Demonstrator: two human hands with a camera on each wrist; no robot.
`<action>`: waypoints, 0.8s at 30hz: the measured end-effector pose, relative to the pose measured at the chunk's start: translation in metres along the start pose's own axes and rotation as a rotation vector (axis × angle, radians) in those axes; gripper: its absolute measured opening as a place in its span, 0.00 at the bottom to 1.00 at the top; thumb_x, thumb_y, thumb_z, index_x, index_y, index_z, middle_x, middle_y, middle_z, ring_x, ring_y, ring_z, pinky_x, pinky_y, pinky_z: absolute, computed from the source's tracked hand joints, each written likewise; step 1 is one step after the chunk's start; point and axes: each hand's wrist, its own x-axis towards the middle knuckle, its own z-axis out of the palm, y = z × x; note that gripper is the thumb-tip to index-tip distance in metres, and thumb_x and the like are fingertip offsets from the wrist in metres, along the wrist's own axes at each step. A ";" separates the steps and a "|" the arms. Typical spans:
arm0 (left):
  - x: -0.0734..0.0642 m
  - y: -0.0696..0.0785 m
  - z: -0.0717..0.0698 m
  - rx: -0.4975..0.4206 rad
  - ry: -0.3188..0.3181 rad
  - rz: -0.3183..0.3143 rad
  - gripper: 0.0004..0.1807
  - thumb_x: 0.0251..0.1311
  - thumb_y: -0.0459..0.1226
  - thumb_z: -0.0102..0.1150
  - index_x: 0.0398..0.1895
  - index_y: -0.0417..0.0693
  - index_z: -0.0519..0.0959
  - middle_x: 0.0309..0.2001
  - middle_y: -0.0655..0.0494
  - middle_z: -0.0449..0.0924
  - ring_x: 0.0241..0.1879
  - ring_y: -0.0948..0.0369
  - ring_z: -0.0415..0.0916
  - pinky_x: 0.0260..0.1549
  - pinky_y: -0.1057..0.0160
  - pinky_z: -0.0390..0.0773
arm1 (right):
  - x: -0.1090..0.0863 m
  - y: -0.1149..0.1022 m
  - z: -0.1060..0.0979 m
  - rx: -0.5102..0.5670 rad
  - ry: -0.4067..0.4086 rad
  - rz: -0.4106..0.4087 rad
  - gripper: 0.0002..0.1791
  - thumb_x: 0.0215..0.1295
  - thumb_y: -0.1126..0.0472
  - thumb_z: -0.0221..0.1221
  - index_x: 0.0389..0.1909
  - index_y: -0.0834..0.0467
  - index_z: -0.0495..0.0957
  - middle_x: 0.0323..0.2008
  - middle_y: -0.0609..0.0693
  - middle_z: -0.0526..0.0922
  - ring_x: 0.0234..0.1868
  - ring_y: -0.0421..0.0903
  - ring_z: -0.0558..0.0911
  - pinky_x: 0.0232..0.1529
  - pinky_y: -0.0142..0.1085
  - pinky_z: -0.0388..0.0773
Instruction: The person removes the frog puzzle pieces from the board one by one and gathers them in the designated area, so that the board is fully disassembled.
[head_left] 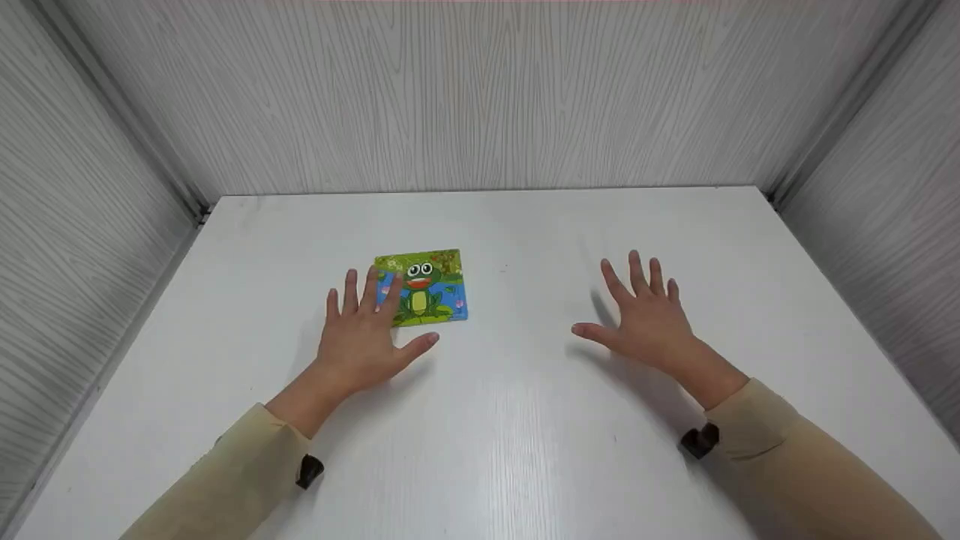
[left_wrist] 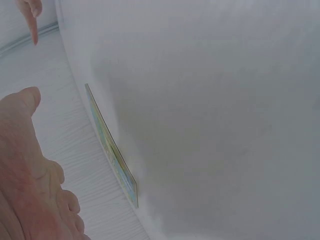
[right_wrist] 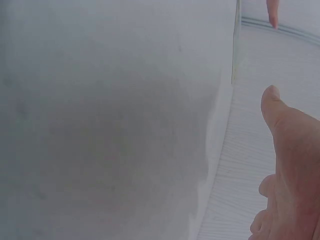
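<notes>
A square picture board (head_left: pixel 439 289) with a green cartoon frog on blue and green lies flat on the white table, left of the middle. My left hand (head_left: pixel 358 345) hovers palm down with fingers spread, its index and middle fingertips overlapping the board's left side in the head view. In the left wrist view the board (left_wrist: pixel 112 150) shows as a thin slab beyond the hand (left_wrist: pixel 30 175), with a gap between them. Far to the right of the board, my right hand (head_left: pixel 649 326) is held above the table, fingers spread and thumb out, holding nothing.
The white tabletop (head_left: pixel 510 427) is bounded by a pale wood-grain panel (head_left: pixel 480 97) at the back. Similar side panels stand at the left (head_left: pixel 67 187) and right (head_left: pixel 877 187). Both wrists have a small dark object at the beige sleeve cuffs.
</notes>
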 end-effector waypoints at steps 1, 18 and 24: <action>0.000 -0.001 0.000 0.000 -0.002 -0.001 0.60 0.66 0.76 0.45 0.88 0.49 0.45 0.86 0.37 0.35 0.83 0.34 0.25 0.76 0.30 0.32 | 0.000 -0.001 0.000 0.003 0.002 -0.003 0.66 0.61 0.12 0.46 0.88 0.48 0.37 0.85 0.64 0.28 0.83 0.69 0.28 0.76 0.71 0.34; -0.007 -0.012 -0.013 -0.008 0.004 -0.016 0.58 0.68 0.73 0.46 0.88 0.45 0.46 0.85 0.35 0.37 0.83 0.33 0.28 0.77 0.31 0.35 | 0.015 -0.037 -0.009 0.024 0.039 -0.089 0.63 0.64 0.15 0.49 0.88 0.49 0.41 0.85 0.62 0.32 0.85 0.64 0.35 0.79 0.67 0.36; -0.007 -0.018 -0.018 -0.023 0.006 -0.014 0.57 0.69 0.72 0.46 0.87 0.45 0.47 0.85 0.35 0.39 0.83 0.34 0.30 0.78 0.32 0.36 | 0.026 -0.058 -0.011 0.032 0.038 -0.137 0.60 0.67 0.19 0.52 0.88 0.47 0.41 0.86 0.60 0.33 0.85 0.62 0.37 0.80 0.64 0.39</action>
